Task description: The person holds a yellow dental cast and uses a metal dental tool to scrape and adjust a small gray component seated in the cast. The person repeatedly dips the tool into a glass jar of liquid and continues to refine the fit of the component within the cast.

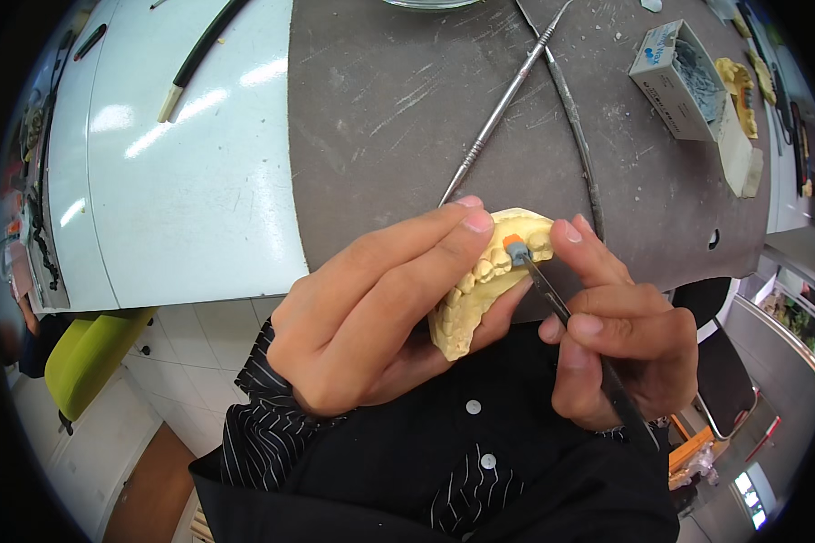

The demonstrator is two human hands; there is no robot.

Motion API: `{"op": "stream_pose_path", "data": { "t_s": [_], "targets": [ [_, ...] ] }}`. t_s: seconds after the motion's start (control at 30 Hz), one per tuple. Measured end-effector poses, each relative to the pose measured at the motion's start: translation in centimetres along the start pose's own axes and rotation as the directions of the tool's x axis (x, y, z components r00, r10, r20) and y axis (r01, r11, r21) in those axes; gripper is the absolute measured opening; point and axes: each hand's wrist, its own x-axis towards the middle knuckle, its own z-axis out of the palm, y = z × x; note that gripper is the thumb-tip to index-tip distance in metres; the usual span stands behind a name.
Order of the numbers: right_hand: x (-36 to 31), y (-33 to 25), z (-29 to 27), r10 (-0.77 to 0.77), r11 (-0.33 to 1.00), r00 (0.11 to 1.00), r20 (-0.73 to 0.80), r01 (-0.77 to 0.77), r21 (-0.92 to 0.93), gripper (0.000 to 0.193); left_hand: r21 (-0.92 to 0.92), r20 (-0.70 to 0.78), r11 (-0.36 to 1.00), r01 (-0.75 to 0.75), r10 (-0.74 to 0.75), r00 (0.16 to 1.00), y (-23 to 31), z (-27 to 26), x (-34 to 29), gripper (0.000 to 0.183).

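My left hand grips a yellow plaster dental model, fingers on its far side and thumb beneath. The row of cast teeth faces up. Among them sits a tooth of grey-blue wax, with a small orange patch beside it. In a pen-like pinch, my right hand holds a thin dark wax carving tool. Its tip meets the grey-blue wax, and its handle slants down toward my chest. My right index finger is stretched out to the model's right end.
Two metal carving instruments cross on the grey mat beyond my hands. At the far right stands an open box of grey-blue wax pieces, beside more yellow models. A black-handled brush-like tool lies on the white tabletop.
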Motion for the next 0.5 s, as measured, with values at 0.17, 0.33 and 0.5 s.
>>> {"op": "stream_pose_path", "data": {
  "t_s": [0.17,0.33,0.5],
  "targets": [
    [-0.18,0.15,0.07,-0.002,1.0,1.0,-0.028,0.003,0.027,0.013,0.004,0.001,1.0,-0.004,0.004,1.0,0.04,0.13,0.06,0.044],
    [-0.14,0.16,0.09,-0.001,0.999,0.999,-0.033,0.002,0.039,0.013,0.007,0.005,1.0,-0.011,0.011,1.0,0.02,0.05,0.17,0.043],
    [-0.16,0.22,0.04,-0.002,0.999,1.0,-0.031,0.004,0.052,0.013,0.007,0.001,1.0,-0.007,0.007,1.0,0.03,0.05,0.22,0.043]
  ]
}}
